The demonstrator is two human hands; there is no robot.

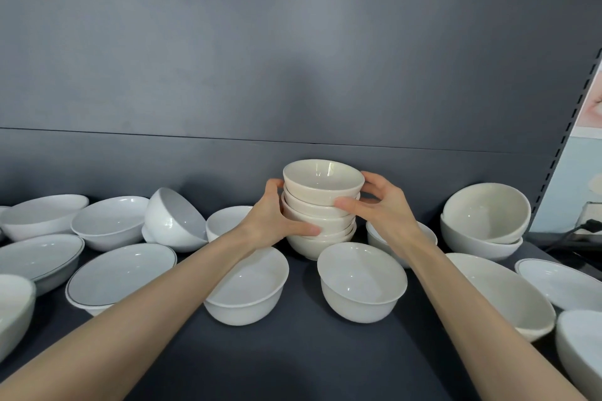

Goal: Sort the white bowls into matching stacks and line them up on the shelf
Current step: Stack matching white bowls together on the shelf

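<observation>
A stack of several small cream bowls (321, 205) stands at the back middle of the dark shelf (293, 345), slightly uneven. My left hand (277, 218) grips its left side, thumb across the lower bowls. My right hand (381, 205) holds its right side, thumb on the upper bowls. Two white bowls (361, 280) (250, 283) sit in front of the stack. A stack of two larger cream bowls (485, 221) stands at the right.
Wide shallow bowls with dark rims (120, 273) (39, 257) lie at the left, with a tilted white bowl (172, 221) behind. More bowls (508, 290) (560, 283) crowd the right. A slotted upright (566, 140) and a black cable (580, 238) are at the right end.
</observation>
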